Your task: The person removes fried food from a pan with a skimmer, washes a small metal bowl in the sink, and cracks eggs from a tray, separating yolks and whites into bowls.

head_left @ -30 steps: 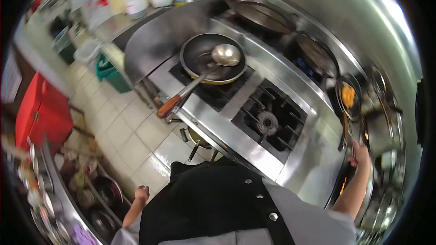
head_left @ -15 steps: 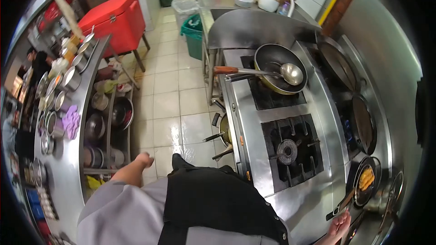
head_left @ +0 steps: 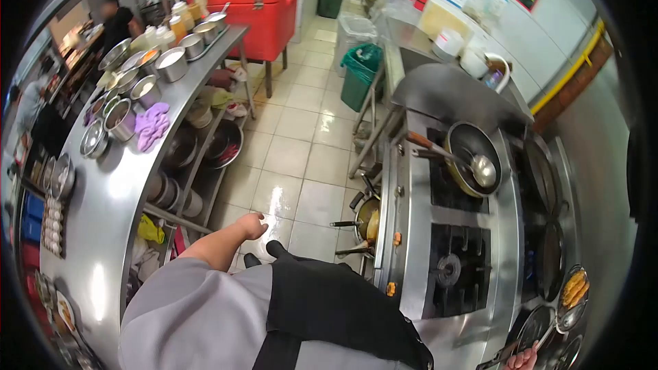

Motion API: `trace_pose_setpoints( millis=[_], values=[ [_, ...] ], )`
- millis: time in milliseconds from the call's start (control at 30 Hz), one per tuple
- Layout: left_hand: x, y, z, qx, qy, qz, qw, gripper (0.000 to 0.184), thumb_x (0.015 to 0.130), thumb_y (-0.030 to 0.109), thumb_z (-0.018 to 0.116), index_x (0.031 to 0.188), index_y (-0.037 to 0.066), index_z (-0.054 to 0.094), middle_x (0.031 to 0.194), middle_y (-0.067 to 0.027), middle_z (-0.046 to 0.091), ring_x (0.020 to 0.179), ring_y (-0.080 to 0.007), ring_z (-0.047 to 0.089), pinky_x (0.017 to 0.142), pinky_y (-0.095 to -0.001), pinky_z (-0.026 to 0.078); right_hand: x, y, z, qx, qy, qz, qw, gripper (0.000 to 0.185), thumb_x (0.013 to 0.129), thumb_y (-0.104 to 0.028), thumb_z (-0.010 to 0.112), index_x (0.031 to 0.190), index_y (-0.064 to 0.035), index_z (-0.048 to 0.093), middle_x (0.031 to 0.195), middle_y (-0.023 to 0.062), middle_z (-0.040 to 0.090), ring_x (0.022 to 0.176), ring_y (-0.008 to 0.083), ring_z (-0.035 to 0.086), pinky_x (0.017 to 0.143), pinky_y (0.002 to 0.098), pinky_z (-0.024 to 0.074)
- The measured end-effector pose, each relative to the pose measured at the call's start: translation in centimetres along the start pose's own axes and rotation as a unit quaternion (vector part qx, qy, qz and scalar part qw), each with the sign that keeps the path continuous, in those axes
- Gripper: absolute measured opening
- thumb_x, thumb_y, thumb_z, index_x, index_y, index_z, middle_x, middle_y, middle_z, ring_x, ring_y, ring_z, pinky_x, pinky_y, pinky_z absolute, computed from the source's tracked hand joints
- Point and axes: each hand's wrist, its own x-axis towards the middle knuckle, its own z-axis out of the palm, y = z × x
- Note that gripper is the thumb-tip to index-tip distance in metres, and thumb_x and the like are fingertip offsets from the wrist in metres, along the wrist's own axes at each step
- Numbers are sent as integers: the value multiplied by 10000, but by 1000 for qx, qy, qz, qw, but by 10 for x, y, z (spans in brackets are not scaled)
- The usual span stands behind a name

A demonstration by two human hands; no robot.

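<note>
My left hand (head_left: 254, 226) is held over the tiled floor, its fingers curled in and nothing visible in them. At the lower right edge, my right hand (head_left: 524, 358) is closed around the long, light-coloured handle of a ladle-like utensil (head_left: 546, 336). The utensil's round end lies by golden fried food (head_left: 575, 289), which sits in a dark round vessel. Beside my right hand is a dark frying pan (head_left: 533, 327), its black handle pointing toward the lower left. My fingers are partly cut off by the frame edge.
On the steel stove a black wok (head_left: 473, 140) holds a metal ladle (head_left: 482, 170); a gas burner (head_left: 449, 269) is nearer me. To the left, a steel counter (head_left: 123, 212) carries metal pots, a purple cloth (head_left: 151, 125) and eggs (head_left: 52, 226). A red cooler (head_left: 253, 10) stands behind.
My view has swung to the right-hand side's opposite, so the counter shows more. The fried food, earlier in a pan, now sits farther right beside it. My right hand now grips the long-handled utensil.
</note>
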Motion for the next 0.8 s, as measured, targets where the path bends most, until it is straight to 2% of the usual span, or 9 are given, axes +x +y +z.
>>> trace_pose_setpoints(
  millis=[167, 200, 333, 467, 500, 600, 633, 700, 800],
  values=[
    [-31, -53, -15, -96, 64, -34, 993, 571, 913, 409, 602, 1357, 52, 569, 1296, -223, 631, 1211, -376, 593, 1051, -432, 458, 57, -8, 41, 103, -209, 222, 947, 184, 992, -175, 553, 1075, -22, 611, 720, -30, 454, 537, 63, 380, 450, 209, 315],
    [-38, -63, -21, -125, 89, -39, 987, 562, 911, 408, 604, 1350, 59, 575, 1290, -224, 633, 1206, -376, 595, 1045, -436, 461, 20, -28, 93, 91, -165, 171, 967, 244, 1013, -132, 512, 1195, 8, 593, 713, -28, 435, 508, 64, 348, 404, 194, 273],
    [-77, -103, -48, -198, 181, -47, 962, 501, 908, 376, 619, 1311, 79, 606, 1228, -202, 666, 1151, -360, 626, 1003, -434, 486, -3, -26, 178, 101, -354, 208, 906, 403, 1030, -86, 441, 1414, 34, 445, 764, -9, 436, 529, 79, 360, 433, 207, 307],
    [-113, -148, -76, -268, 288, -27, 919, 460, 916, 339, 608, 1294, 77, 609, 1226, -201, 659, 1126, -354, 637, 969, -433, 501, -62, -17, 271, 134, -474, 229, 840, 483, 1038, -69, 370, 1500, 59, 306, 810, 47, 466, 526, 111, 373, 473, 239, 343],
    [-124, -158, -85, -287, 323, -25, 902, 449, 918, 329, 608, 1286, 72, 611, 1222, -202, 660, 1115, -354, 642, 957, -435, 506, -144, -57, 293, 134, -475, 236, 837, 493, 1047, -74, 356, 1515, 58, 273, 795, 47, 475, 520, 110, 383, 453, 233, 342],
    [-168, -180, -120, -338, 415, -48, 843, 354, 915, 245, 635, 1215, 58, 637, 1051, -173, 682, 882, -284, 674, 813, -387, 537, -155, -22, 366, 232, -664, 410, 581, 291, 1063, -91, 332, 1299, 47, 433, 748, 40, 471, 493, 119, 402, 405, 236, 341],
    [-181, -189, -127, -361, 426, -58, 828, 347, 915, 238, 637, 1212, 58, 637, 1028, -162, 680, 846, -268, 670, 793, -380, 537, -173, -19, 390, 213, -684, 438, 543, 212, 1070, -122, 332, 1190, 1, 457, 732, 33, 436, 471, 124, 370, 413, 249, 347],
    [-197, -213, -126, -356, 500, -58, 788, 325, 907, 210, 648, 1196, 60, 642, 992, -139, 666, 805, -256, 645, 761, -372, 527, -214, -15, 428, 215, -743, 428, 467, 262, 1063, -179, 443, 1189, 29, 540, 802, 77, 571, 528, 178, 522, 509, 285, 488],
    [-227, -248, -123, -278, 571, -108, 765, 363, 892, 217, 659, 1215, 56, 625, 1096, -145, 650, 1015, -315, 625, 909, -418, 493, -283, -13, 483, 176, -776, 383, 470, 401, 1073, -164, 347, 1418, 40, 364, 760, 20, 464, 447, 104, 428, 408, 263, 349]
  ],
)
